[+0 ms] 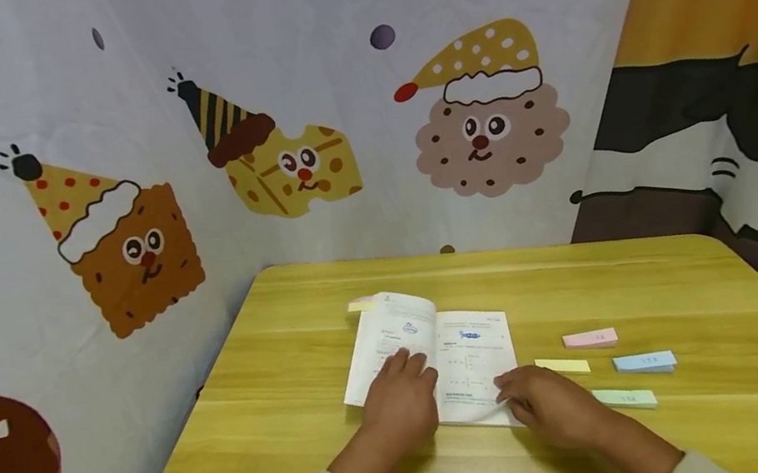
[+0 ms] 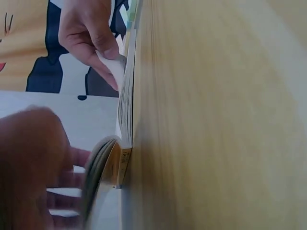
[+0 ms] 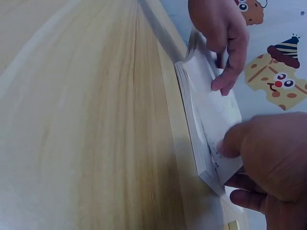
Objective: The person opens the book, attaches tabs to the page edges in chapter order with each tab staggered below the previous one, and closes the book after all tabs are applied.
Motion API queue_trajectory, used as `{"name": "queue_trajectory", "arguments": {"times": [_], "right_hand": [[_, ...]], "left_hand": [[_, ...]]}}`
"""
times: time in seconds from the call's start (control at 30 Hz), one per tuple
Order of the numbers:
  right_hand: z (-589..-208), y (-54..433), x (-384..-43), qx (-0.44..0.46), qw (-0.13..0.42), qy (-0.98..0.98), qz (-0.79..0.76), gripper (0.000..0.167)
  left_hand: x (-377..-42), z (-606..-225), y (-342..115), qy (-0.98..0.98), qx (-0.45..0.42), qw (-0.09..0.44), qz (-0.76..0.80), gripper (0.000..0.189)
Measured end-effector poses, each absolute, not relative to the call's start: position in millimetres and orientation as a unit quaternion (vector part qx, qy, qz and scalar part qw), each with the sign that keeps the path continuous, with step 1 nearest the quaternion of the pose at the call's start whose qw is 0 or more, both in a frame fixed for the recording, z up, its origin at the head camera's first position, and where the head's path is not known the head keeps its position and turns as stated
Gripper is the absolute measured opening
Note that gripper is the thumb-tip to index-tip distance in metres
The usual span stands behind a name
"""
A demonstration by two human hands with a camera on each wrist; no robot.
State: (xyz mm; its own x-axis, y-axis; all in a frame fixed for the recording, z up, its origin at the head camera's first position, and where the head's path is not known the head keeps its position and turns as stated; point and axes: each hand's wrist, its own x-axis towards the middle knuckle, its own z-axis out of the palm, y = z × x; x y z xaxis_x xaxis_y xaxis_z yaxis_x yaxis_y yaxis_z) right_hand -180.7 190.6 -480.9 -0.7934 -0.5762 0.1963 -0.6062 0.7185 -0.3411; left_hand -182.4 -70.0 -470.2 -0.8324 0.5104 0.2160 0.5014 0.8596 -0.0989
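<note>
A paperback book lies spread on the table, its printed pages facing up. My left hand rests on the left page, fingers extended across the paper. In the left wrist view, that hand is beside the curved, raised left-hand pages. At the lower right corner, my right hand pinches a page between thumb and fingers. The page bends up from the stack beneath it. From the right wrist view, my right thumb presses on the printed side, with fingers underneath.
Right of the book lie pink, yellow, blue and green paper strips, some marked. Pale tabs stick out at the book's upper left. The wooden table meets a cartoon-printed curtain behind.
</note>
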Motion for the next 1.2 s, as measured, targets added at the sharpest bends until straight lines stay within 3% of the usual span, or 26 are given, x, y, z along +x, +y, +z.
{"name": "queue_trajectory", "arguments": {"times": [0.13,0.23,0.4,0.47,0.57,0.7,0.77,0.9,0.97,1.03,1.2], "right_hand": [[-480,189,-179,0.295,0.058,-0.937,0.18,0.013],[-482,187,-177,0.29,0.106,-0.936,0.172,0.015],[-486,182,-177,0.255,0.244,-0.913,0.206,0.03],[-486,179,-176,0.228,0.27,-0.906,0.234,0.041],[-484,177,-174,0.208,0.239,-0.914,0.254,0.042],[-484,179,-172,0.247,0.117,-0.936,0.221,0.028],[-485,182,-173,0.278,0.072,-0.937,0.197,0.03],[-483,189,-176,0.316,0.044,-0.932,0.173,0.032],[-479,192,-178,0.325,0.035,-0.93,0.171,0.031],[-476,194,-180,0.336,0.026,-0.927,0.168,0.03],[-472,195,-182,0.361,0.022,-0.919,0.159,0.012]], "left_hand": [[-181,-471,-67,-0.967,-0.243,0.072,-0.024,0.052],[-181,-474,-66,-0.968,-0.244,0.051,-0.029,0.07],[-183,-479,-63,-0.968,-0.243,0.066,-0.016,0.058],[-184,-480,-62,-0.969,-0.238,0.071,-0.016,0.049],[-184,-479,-60,-0.973,-0.217,0.073,-0.038,0.046],[-184,-478,-59,-0.974,-0.151,0.104,-0.13,0.051],[-184,-479,-60,-0.969,-0.121,0.139,-0.166,0.06],[-186,-480,-64,-0.964,-0.095,0.211,-0.132,0.086],[-188,-479,-66,-0.965,-0.104,0.225,-0.087,0.089],[-189,-476,-67,-0.966,-0.131,0.22,-0.04,0.082],[-188,-475,-68,-0.949,-0.27,0.161,0.013,0.036]]}}
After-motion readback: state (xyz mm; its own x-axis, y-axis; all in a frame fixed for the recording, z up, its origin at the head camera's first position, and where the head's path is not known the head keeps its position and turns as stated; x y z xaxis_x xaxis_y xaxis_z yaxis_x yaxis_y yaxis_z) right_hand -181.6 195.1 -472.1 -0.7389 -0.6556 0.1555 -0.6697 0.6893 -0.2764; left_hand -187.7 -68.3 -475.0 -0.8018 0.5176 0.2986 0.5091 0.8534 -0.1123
